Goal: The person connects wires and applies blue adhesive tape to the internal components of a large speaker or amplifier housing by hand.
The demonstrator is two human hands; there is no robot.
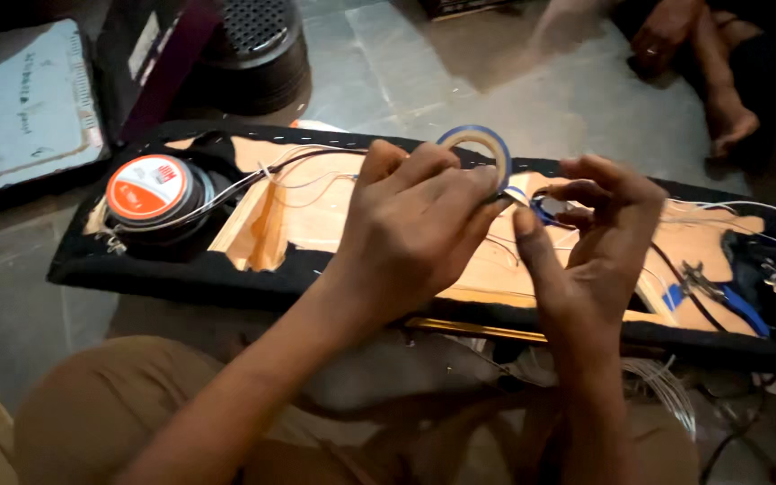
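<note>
My left hand [415, 220] holds a roll of blue tape [480, 144] upright above a long wooden board edged in black cloth [253, 229]. My right hand [590, 238] pinches a blue-wrapped bit of wire [545, 208] between thumb and fingers, right beside the roll. A short strip of tape runs from the roll to the wire. Thin white and dark wires [316, 175] trail across the board beneath both hands.
A round speaker with an orange and white magnet cap [148, 190] sits in the board's left end. Blue-handled pliers [720, 296] lie at the right end. Another speaker [258, 49] and boxes stand behind. Another person's hand and foot [729, 117] rest at the top right.
</note>
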